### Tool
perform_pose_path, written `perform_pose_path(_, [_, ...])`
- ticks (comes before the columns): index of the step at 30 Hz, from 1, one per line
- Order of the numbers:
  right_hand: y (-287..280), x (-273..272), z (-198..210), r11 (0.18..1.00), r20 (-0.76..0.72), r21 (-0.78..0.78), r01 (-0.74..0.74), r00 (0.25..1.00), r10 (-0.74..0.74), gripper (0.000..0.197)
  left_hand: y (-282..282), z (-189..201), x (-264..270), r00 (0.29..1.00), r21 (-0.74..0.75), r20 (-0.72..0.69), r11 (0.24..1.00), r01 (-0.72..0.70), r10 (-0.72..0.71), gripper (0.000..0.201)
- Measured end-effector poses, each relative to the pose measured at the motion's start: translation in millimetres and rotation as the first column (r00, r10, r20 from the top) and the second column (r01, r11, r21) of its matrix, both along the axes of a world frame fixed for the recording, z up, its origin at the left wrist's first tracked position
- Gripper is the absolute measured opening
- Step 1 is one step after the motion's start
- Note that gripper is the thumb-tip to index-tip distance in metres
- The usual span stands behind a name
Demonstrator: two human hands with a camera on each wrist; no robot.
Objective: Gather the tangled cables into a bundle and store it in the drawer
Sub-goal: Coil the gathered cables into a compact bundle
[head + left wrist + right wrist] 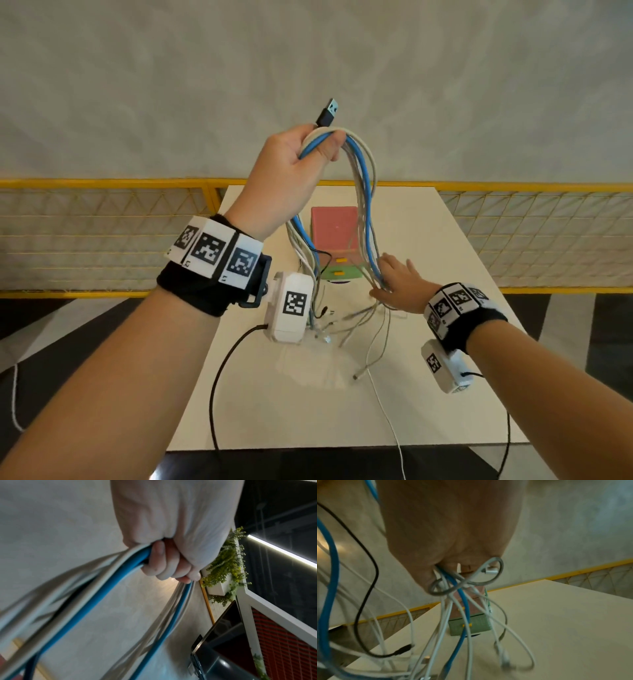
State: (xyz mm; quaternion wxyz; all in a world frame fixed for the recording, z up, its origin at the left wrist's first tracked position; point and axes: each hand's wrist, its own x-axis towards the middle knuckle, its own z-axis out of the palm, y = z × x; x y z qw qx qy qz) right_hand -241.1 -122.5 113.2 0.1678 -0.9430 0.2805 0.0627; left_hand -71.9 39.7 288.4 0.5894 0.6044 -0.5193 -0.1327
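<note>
Cables: a blue cable and several grey and white ones are held folded over in a raised loop above the table, with two hanging legs; loose ends trail onto the tabletop below.
USB plug: a black plug with a blue insert is seen sticking up above the top of the loop.
Left hand: raised high; the fold of the bundle is gripped in it, fingers curled tightly round the strands and pressed together.
Right hand: held low, near the tabletop; the right-hand leg of the loop is gathered in it. In the right wrist view the strands are seen emerging from a closed grasp; in the head view two fingers stand partly extended, so how tightly the strands are pinched cannot be told.
Black cable: a thin one hangs in a curve among the left-hand strands, its plug just above the table.
Drawer unit: a small box with a pink top and a green front with yellow handles stands on the table behind the loop; the drawers appear closed.
Table: pale beige; the loose ends rest on it.
Fence: yellow-framed mesh runs behind the table, before a grey wall.
</note>
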Motion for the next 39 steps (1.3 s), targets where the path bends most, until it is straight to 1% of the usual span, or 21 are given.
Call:
perform_pose_path(1, [0, 0, 2, 1.000, -0.024, -0.024, -0.014, 1.000, 0.014, 0.066, -1, 0, 1, 1.000, -0.004, -0.001, 1.000, -0.014, 0.014, 0.026])
perform_pose_path(2, [-2, -1, 3, 0.999, 0.009, -0.032, -0.030, 0.999, 0.031, 0.079, -1, -1, 3, 0.999, -0.012, -0.018, 0.999, -0.033, 0.033, 0.026])
perform_pose_path(3, [-4, -3, 6, 0.999, 0.086, -0.030, -0.041, 0.995, 0.044, 0.086, -1, 0, 5, 0.997, -0.017, -0.044, 0.998, -0.058, 0.057, 0.027])
perform_pose_path(5, [-9, -7, 10, 0.999, 0.290, 0.016, -0.052, 0.956, 0.045, 0.088, 0, 0, 12, 0.991, -0.016, -0.083, 0.994, -0.111, 0.109, 0.028])
perform_pose_path(8, [-8, -15, 17, 0.996, 0.478, 0.067, -0.063, 0.878, 0.023, 0.081, 1, 0, 21, 0.982, -0.008, -0.084, 0.986, -0.169, 0.168, 0.028])
perform_pose_path(11, [-7, -22, 14, 0.997, 0.566, 0.045, -0.067, 0.824, 0.030, 0.066, 1, -4, 29, 0.966, 0.014, -0.109, 0.972, -0.234, 0.234, 0.028])
perform_pose_path(14, [-9, -33, 14, 0.992, 0.585, 0.085, -0.091, 0.810, 0.024, 0.048, -1, -9, 37, 0.941, 0.033, -0.155, 0.954, -0.298, 0.300, 0.028])
perform_pose_path(16, [-11, -39, 13, 0.991, 0.561, 0.056, -0.121, 0.825, 0.069, 0.027, -3, -11, 40, 0.929, 0.040, -0.177, 0.946, -0.322, 0.324, 0.029])
perform_pose_path(17, [-11, -42, 14, 0.991, 0.532, 0.039, -0.127, 0.842, 0.088, 0.023, -4, -11, 41, 0.927, 0.043, -0.180, 0.944, -0.327, 0.330, 0.029])
perform_pose_path(19, [-12, -45, 14, 0.992, 0.467, 0.003, -0.125, 0.877, 0.109, 0.026, -6, -12, 41, 0.929, 0.052, -0.171, 0.945, -0.323, 0.327, 0.029])
perform_pose_path(22, [-13, -43, 15, 0.995, 0.431, 0.032, -0.094, 0.899, 0.071, 0.012, -11, -13, 38, 0.940, 0.058, -0.145, 0.951, -0.304, 0.310, 0.029])
perform_pose_path(23, [-13, -41, 17, 0.996, 0.438, 0.030, -0.083, 0.897, 0.062, 0.016, -12, -14, 38, 0.941, 0.059, -0.136, 0.951, -0.305, 0.310, 0.029])
perform_pose_path(26, [-12, -38, 26, 0.994, 0.524, 0.075, -0.076, 0.851, 0.025, 0.019, -16, -18, 39, 0.935, 0.072, -0.113, 0.941, -0.329, 0.336, 0.029])
perform_pose_path(28, [-12, -39, 32, 0.984, 0.594, 0.181, -0.009, 0.798, -0.102, 0.016, -16, -21, 44, 0.923, 0.076, -0.115, 0.930, -0.360, 0.367, 0.030])
perform_pose_path(29, [-14, -40, 34, 0.980, 0.609, 0.194, 0.051, 0.777, -0.161, 0.014, -16, -22, 46, 0.918, 0.078, -0.120, 0.925, -0.371, 0.378, 0.030])
perform_pose_path(30, [-17, -41, 34, 0.978, 0.595, 0.166, 0.129, 0.777, -0.203, 0.016, -15, -23, 47, 0.916, 0.083, -0.122, 0.924, -0.374, 0.382, 0.031])
perform_pose_path(32, [-21, -41, 35, 0.962, 0.456, 0.119, 0.246, 0.847, -0.273, 0.039, -15, -23, 46, 0.932, 0.114, -0.099, 0.934, -0.337, 0.349, 0.031])
perform_pose_path(33, [-21, -39, 38, 0.959, 0.389, 0.129, 0.252, 0.877, -0.283, 0.054, -15, -23, 42, 0.947, 0.145, -0.066, 0.942, -0.302, 0.314, 0.031])
perform_pose_path(35, [-14, -29, 48, 0.964, 0.384, 0.190, 0.188, 0.889, -0.249, 0.066, -17, -22, 30, 0.974, 0.224, 0.052, 0.948, -0.227, 0.221, 0.030])
perform_pose_path(37, [4, -11, 65, 0.966, 0.502, 0.250, 0.069, 0.844, -0.190, 0.071, -20, -22, 16, 0.978, 0.297, 0.173, 0.941, -0.164, 0.116, 0.029])
perform_pose_path(39, [25, 12, 86, 0.953, 0.669, 0.289, -0.088, 0.730, -0.136, 0.082, -23, -23, 3, 0.966, 0.339, 0.258, 0.934, -0.112, 0.022, 0.028])
